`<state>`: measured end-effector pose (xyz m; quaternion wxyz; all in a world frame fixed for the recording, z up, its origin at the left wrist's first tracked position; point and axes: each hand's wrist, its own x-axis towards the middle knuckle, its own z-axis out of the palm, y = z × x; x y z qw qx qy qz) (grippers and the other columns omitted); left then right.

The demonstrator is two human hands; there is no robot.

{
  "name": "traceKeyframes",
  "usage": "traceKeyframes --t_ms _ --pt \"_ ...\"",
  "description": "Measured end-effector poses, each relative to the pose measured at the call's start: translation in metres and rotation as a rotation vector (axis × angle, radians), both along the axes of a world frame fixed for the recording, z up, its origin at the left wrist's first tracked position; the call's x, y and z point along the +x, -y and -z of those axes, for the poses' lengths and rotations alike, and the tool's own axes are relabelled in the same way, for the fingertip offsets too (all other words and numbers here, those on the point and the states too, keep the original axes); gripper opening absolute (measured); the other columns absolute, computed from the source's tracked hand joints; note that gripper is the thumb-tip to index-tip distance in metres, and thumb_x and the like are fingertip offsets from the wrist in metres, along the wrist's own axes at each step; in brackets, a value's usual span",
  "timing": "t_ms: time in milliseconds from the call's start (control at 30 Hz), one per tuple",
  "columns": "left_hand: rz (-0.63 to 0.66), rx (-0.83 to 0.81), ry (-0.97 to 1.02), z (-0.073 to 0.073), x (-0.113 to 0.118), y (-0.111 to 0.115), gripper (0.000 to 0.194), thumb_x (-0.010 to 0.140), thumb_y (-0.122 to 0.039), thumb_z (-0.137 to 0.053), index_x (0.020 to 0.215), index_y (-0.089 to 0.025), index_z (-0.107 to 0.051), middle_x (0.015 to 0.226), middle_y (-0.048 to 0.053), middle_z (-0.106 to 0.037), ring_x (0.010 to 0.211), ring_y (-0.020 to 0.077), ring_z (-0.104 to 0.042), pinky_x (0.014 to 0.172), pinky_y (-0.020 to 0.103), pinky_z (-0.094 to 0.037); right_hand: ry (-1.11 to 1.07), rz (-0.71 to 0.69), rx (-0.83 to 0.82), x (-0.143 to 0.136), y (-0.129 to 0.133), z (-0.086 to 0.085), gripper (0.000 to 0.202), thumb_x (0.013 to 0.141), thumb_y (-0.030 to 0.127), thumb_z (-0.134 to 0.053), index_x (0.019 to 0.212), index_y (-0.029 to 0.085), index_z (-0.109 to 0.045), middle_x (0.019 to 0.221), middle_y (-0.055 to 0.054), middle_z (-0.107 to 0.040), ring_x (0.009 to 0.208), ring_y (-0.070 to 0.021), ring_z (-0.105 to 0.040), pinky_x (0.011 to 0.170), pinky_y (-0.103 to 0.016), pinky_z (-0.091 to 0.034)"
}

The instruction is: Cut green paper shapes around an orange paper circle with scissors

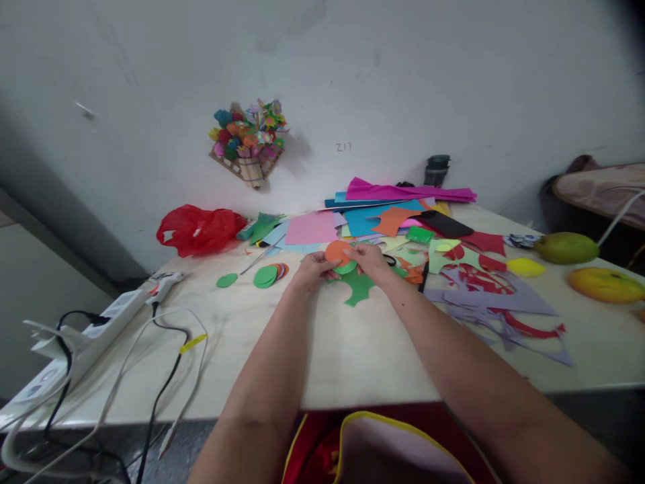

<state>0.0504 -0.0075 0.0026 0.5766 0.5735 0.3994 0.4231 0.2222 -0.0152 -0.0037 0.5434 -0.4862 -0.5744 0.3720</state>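
Note:
Between both hands, over the middle of the table, is an orange paper circle [339,253] with a green circle [347,268] showing under its lower edge. My left hand [315,267] pinches the circles from the left side. Fingers of my right hand [369,259] close on their right edge. Just below lies a cut green paper scrap [359,289]. To the left, a small stack of paper circles [265,276] has green on top and orange and purple edges showing. Farther left lies a single green circle [226,280]. Scissors [389,260] are partly hidden by my right hand.
Coloured sheets [312,228] are piled at the back, with purple scraps [504,302] on the right. A red plastic bag [199,230] sits back left. A power strip [108,316] and cables line the left edge. Two mangoes [567,248] lie far right, near a dark cup [436,171].

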Motion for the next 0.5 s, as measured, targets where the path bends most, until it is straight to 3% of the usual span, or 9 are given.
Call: traceKeyframes --t_ms 133,233,300,500 --pt "0.019 0.037 0.005 -0.0020 0.0013 0.0008 0.039 0.057 -0.030 -0.092 0.077 -0.011 -0.065 0.059 0.000 -0.065 0.043 0.0075 -0.057 0.045 0.019 -0.044 -0.019 -0.001 -0.014 -0.0006 0.0003 0.0000 0.040 0.069 0.049 -0.070 0.054 0.022 -0.044 0.041 0.009 -0.039 0.032 -0.0087 -0.040 0.035 -0.023 -0.028" --pt "0.019 0.062 0.007 -0.0028 0.0019 0.0011 0.042 0.054 -0.032 -0.093 0.074 -0.011 -0.064 0.057 -0.002 -0.062 0.042 0.0063 -0.053 0.044 0.019 -0.040 -0.067 -0.013 -0.020 -0.0018 0.0000 -0.0004 0.021 0.067 0.038 -0.070 0.069 0.020 -0.059 0.049 0.008 -0.049 0.031 -0.0078 -0.039 0.034 -0.023 -0.031" --pt "0.017 0.066 0.004 -0.0030 0.0022 0.0013 0.042 0.053 -0.033 -0.093 0.073 -0.011 -0.063 0.056 -0.003 -0.060 0.041 0.0057 -0.051 0.043 0.019 -0.038 -0.092 -0.006 -0.015 -0.0025 -0.0004 -0.0005 0.021 0.066 0.035 -0.070 0.080 0.019 -0.065 0.054 0.007 -0.055 0.030 -0.0071 -0.038 0.033 -0.024 -0.032" --pt "-0.065 0.069 0.008 -0.0054 0.0015 -0.0016 0.041 0.052 -0.034 -0.092 0.067 -0.014 -0.059 0.050 -0.005 -0.055 0.040 0.0059 -0.047 0.043 0.020 -0.037 -0.146 0.038 -0.016 -0.0048 -0.0023 0.0009 0.021 0.069 0.037 -0.068 0.076 0.017 -0.067 0.052 0.005 -0.055 0.030 -0.0081 -0.042 0.033 -0.023 -0.029"
